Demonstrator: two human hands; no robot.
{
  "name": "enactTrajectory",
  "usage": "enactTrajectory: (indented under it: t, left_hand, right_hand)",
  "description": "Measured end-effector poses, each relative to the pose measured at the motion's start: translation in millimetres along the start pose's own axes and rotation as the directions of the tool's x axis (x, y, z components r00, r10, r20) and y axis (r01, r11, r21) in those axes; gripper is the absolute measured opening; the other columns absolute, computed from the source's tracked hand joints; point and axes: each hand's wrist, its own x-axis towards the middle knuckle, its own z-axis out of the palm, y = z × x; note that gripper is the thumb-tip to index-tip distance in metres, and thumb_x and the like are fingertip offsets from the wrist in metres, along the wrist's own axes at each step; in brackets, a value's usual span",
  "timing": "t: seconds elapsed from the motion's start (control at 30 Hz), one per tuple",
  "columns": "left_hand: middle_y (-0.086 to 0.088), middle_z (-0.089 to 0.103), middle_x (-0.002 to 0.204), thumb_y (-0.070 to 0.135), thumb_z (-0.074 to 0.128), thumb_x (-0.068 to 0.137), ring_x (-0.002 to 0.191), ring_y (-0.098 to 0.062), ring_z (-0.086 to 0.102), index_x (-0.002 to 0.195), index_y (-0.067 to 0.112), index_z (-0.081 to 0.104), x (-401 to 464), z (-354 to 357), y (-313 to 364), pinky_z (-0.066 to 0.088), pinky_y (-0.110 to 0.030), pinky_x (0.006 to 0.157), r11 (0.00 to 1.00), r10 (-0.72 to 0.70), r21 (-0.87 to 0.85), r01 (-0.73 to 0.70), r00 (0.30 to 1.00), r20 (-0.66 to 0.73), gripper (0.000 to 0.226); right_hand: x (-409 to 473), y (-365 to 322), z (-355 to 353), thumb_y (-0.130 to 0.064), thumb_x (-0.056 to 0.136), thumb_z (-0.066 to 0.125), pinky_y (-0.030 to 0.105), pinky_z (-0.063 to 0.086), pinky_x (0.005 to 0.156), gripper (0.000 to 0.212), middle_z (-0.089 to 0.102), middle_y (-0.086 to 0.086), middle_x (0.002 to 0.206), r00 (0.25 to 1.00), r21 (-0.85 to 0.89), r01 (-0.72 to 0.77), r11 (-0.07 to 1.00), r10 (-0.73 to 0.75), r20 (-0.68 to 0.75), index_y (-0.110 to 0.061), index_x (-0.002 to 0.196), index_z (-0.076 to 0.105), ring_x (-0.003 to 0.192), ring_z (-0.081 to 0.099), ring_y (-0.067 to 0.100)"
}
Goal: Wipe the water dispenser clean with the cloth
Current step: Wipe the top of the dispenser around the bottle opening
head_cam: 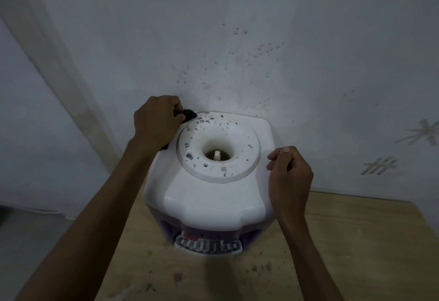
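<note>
I see one pale grey painted wall, flecked with dark spots, behind one light wooden tabletop that carries the single white plastic water dispenser, seen from above and set back against the wall. Its raised round bottle collar with the central spike is dotted with grey specks, thickest along the far-left arc. I have two hands in view: my left hand is clenched around the one dark crumpled cloth, pressing it at the dispenser's far-left top corner, so the dirty collar lies just to the right and nearer me from the cloth. My right hand hovers loosely curled beside the right edge, grasping nothing, well apart from the cloth
</note>
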Motion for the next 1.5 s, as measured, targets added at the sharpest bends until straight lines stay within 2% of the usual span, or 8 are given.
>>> enactTrajectory:
  t: [0.13,0.27,0.47,0.7,0.83,1.03,1.2,1.5]
  left_hand:
    - [-0.002,0.074,0.102,0.034,0.074,0.091,0.099,-0.024,0.065,0.101,0.025,0.078,23.6,6.1,22.1,0.042,-0.032,0.073,0.995,0.102,-0.015,-0.101,0.992,0.075,0.014]
    - [-0.005,0.071,0.104,0.040,0.069,0.094,0.090,-0.022,0.063,0.102,0.024,0.078,33.8,14.3,42.0,0.040,-0.032,0.071,0.989,0.129,0.063,-0.137,0.986,0.108,0.019]
    - [-0.010,0.064,0.112,0.039,0.064,0.099,0.102,-0.028,0.062,0.107,0.020,0.075,44.0,16.3,60.4,0.036,-0.033,0.074,0.965,0.218,0.098,-0.243,0.952,0.215,0.023]
    - [-0.003,0.064,0.123,0.042,0.061,0.099,0.112,-0.025,0.059,0.114,0.037,0.069,50.8,-3.0,24.8,0.044,-0.037,0.084,0.934,0.273,0.133,-0.332,0.901,0.337,0.018]
    - [0.002,0.071,0.110,0.038,0.068,0.096,0.107,-0.023,0.062,0.103,0.039,0.071,35.2,-22.2,-12.4,0.053,-0.041,0.084,0.959,0.241,0.072,-0.275,0.920,0.308,0.008]
    - [0.011,0.073,0.099,0.037,0.074,0.092,0.092,-0.014,0.063,0.105,0.037,0.075,-20.1,-37.7,-40.9,0.056,-0.040,0.078,0.977,0.214,-0.066,-0.204,0.952,0.218,0.013]
    - [0.006,0.071,0.102,0.043,0.073,0.091,0.097,-0.020,0.062,0.102,0.036,0.074,-4.5,-27.9,-29.0,0.047,-0.035,0.075,0.977,0.200,0.040,-0.212,0.960,0.195,0.013]
    - [0.000,0.072,0.114,0.039,0.063,0.099,0.106,-0.023,0.064,0.115,0.028,0.074,34.6,7.6,13.7,0.040,-0.031,0.075,0.951,0.263,0.122,-0.284,0.951,0.163,0.023]
  right_hand:
    - [-1.1,-1.0,-0.6,-0.010,0.104,0.042,0.012,0.042,0.057,0.038,0.063,-0.006,0.063,1.000,0.010,-0.003,1.000,0.003,-0.003,-0.018,0.073,0.062,0.063,0.061,0.009]
    - [-1.5,-0.8,-0.4,-0.011,0.105,0.042,0.012,0.042,0.057,0.038,0.063,-0.005,0.063,1.000,0.020,0.001,1.000,-0.001,-0.007,-0.017,0.074,0.063,0.063,0.061,0.009]
    - [-1.2,-1.1,-0.2,-0.010,0.105,0.043,0.013,0.042,0.057,0.038,0.063,-0.005,0.062,1.000,0.010,0.007,1.000,-0.007,-0.001,-0.016,0.074,0.063,0.062,0.061,0.009]
    - [-0.9,-2.5,-1.1,-0.009,0.105,0.042,0.013,0.043,0.058,0.039,0.062,-0.006,0.062,1.000,0.011,-0.007,1.000,0.007,-0.001,-0.018,0.074,0.063,0.064,0.062,0.009]
    - [-1.1,-3.6,-0.5,-0.011,0.104,0.043,0.013,0.042,0.057,0.038,0.064,-0.007,0.064,1.000,0.006,-0.015,1.000,0.015,0.002,-0.019,0.073,0.062,0.063,0.061,0.009]
    - [-1.0,-2.2,-0.2,-0.009,0.104,0.042,0.013,0.042,0.057,0.039,0.064,-0.006,0.065,1.000,0.004,-0.021,1.000,0.021,0.009,-0.017,0.073,0.063,0.063,0.061,0.009]
    - [-0.6,-1.1,-0.4,-0.007,0.104,0.042,0.013,0.043,0.058,0.039,0.063,-0.004,0.063,1.000,-0.005,-0.012,1.000,0.012,0.006,-0.016,0.073,0.063,0.064,0.061,0.010]
    - [-0.9,-1.7,-0.3,-0.007,0.105,0.042,0.011,0.043,0.059,0.039,0.063,-0.004,0.063,1.000,0.002,-0.006,1.000,0.006,0.006,-0.016,0.073,0.063,0.064,0.061,0.009]
